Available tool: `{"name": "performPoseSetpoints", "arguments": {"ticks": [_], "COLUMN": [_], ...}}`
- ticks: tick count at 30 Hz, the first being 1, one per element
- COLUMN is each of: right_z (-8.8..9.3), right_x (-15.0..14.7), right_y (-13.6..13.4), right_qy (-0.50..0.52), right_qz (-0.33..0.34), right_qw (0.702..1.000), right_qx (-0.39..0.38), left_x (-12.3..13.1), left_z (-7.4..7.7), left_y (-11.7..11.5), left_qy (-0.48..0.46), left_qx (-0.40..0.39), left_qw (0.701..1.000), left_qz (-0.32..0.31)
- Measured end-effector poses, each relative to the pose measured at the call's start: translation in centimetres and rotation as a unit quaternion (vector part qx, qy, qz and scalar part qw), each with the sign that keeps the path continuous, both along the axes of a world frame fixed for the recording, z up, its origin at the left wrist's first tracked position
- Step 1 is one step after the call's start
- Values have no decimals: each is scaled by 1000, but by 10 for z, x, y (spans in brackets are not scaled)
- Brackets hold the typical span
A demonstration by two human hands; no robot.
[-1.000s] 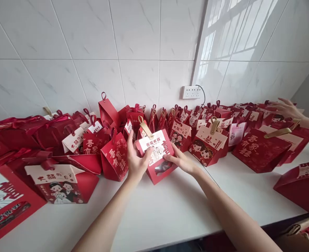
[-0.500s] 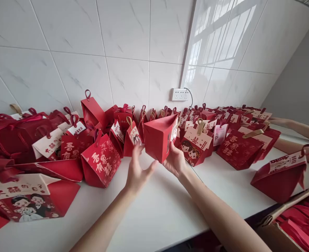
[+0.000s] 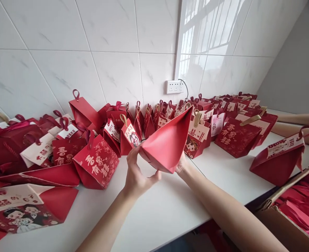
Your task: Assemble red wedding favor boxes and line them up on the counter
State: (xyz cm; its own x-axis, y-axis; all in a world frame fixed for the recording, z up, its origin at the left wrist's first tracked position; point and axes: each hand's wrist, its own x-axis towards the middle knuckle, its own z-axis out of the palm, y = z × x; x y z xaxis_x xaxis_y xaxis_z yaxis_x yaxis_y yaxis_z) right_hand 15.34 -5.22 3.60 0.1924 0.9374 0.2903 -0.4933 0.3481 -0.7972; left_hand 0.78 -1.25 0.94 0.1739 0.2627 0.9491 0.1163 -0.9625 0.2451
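Both my hands hold one red paper gift box [image 3: 167, 143] just above the white counter [image 3: 170, 210]. The box is turned so its plain red back and underside face me. My left hand [image 3: 136, 175] grips its lower left corner, thumb pressed on the bottom edge. Behind the box's lower right side sits my right hand [image 3: 181, 165], mostly hidden, its fingers curled on the box. Right behind the box stand other red boxes with white labels, one with a gold handle [image 3: 196, 138].
Many red gift boxes line the tiled wall [image 3: 91, 63] from left to right. A wall socket [image 3: 174, 86] sits above them. Another person's forearms [image 3: 296, 124] reach in at the right edge. A cardboard carton [image 3: 288, 217] of red sheets stands at the lower right.
The box has been turned over from label-front to plain back facing me. My left hand let go, then gripped the lower corner again. The view shifted right and down.
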Motion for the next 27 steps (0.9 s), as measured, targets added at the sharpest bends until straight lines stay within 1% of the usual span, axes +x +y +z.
{"name": "performPoseSetpoints", "arguments": {"ticks": [1, 3, 4, 5, 6, 7, 8, 10, 11, 12, 13, 14, 15, 16, 17, 19, 20, 21, 22, 25, 26, 27], "right_z": [2, 6, 7, 8, 8, 8, 7, 6, 5, 4, 4, 4, 4, 4, 5, 6, 7, 8, 8, 10, 10, 11], "right_x": [1, 1, 1, 0, 0, -1, -1, -1, -1, 0, 0, 0, 1, 1, 1, 0, 0, -1, -1, -2, -2, -2], "right_y": [-1, -2, -2, -1, 0, 2, 3, 7, 8, 9, 10, 10, 9, 9, 9, 8, 8, 8, 7, 6, 6, 5], "right_qy": [-8, -33, -42, -40, -27, -8, 13, 40, 44, 44, 43, 42, 43, 43, 42, 40, 38, 37, 35, 32, 31, 29], "right_qz": [19, 67, 82, 86, 78, 61, 42, 12, 1, -5, -8, -10, -11, -12, -12, -21, -28, -37, -47, -61, -57, -50], "right_qw": [1000, 997, 996, 995, 996, 998, 999, 999, 999, 999, 999, 999, 999, 999, 999, 999, 999, 999, 998, 996, 996, 996], "right_qx": [2, 8, 13, 17, 20, 20, 18, 17, 19, 20, 19, 17, 15, 14, 13, 12, 12, 15, 22, 53, 61, 68], "left_x": [0, 0, 0, 0, 1, 1, 1, -1, -2, -3, -4, -5, -5, -5, -5, -4, -2, -1, 0, 3, 4, 5], "left_z": [0, 6, 11, 18, 25, 32, 37, 46, 48, 49, 50, 50, 49, 49, 48, 46, 45, 43, 41, 35, 34, 32], "left_y": [1, -1, -3, -4, -6, -7, -8, -7, -6, -5, -5, -4, -4, -4, -4, -4, -5, -6, -7, -12, -14, -16], "left_qy": [-9, -26, -35, -45, -57, -72, -86, -95, -92, -87, -84, -85, -90, -93, -93, -82, -76, -69, -59, -4, 18, 35], "left_qx": [-29, -127, -193, -265, -340, -416, -491, -627, -678, -715, -739, -753, -761, -764, -764, -757, -747, -731, -707, -599, -566, -541], "left_qw": [1000, 990, 976, 953, 920, 878, 828, 707, 648, 597, 560, 536, 524, 520, 522, 543, 562, 587, 620, 732, 758, 775], "left_qz": [-9, -57, -97, -142, -185, -224, -258, -313, -334, -352, -365, -372, -373, -372, -368, -354, -347, -340, -336, -325, -324, -323]}}
